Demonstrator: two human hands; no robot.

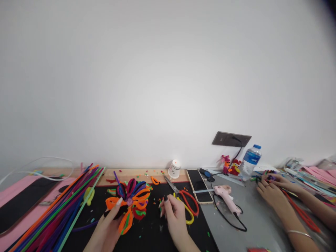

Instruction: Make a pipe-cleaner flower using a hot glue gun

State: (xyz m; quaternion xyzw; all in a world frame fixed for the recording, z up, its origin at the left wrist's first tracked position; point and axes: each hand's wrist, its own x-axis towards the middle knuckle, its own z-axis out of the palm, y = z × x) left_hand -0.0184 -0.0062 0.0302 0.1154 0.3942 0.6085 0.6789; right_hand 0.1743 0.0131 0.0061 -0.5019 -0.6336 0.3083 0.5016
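Observation:
My left hand (111,218) grips a pipe-cleaner flower (130,202) from its lower left side. The flower has looped petals in orange, purple, blue, red and green around a small pinkish centre. To its right, my right hand (173,213) is closed with fingertips pinched together; I cannot make out what, if anything, is in them. Beyond that hand lie scissors with red handles (191,203) and a pair of yellow handles (189,214) partly hidden by the hand. Both hands are above a black mat (147,241).
Long pipe cleaners (56,210) are bundled at left. An upturned paper cup (174,169), a phone (200,187), a pink glue gun (228,199) with its cord and a water bottle (250,162) stand or lie rightward. A co-worker's hands (273,194) work at far right.

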